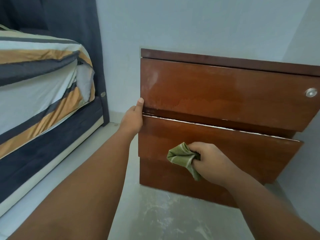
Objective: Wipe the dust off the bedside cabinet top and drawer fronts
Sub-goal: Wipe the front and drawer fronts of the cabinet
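The brown wooden bedside cabinet stands against the pale wall with two drawer fronts facing me. Dusty pale patches show on the upper drawer front. The lower drawer sticks out a little. My left hand grips the cabinet's left edge, thumb on the upper drawer's corner. A bunched green cloth is held in my right hand, pressed against the left part of the lower drawer front. The cabinet top is seen only edge-on.
A bed with a striped sheet and dark base lies to the left, with a dark curtain behind it. A round lock sits at the upper drawer's right. The grey floor in front shows dusty marks.
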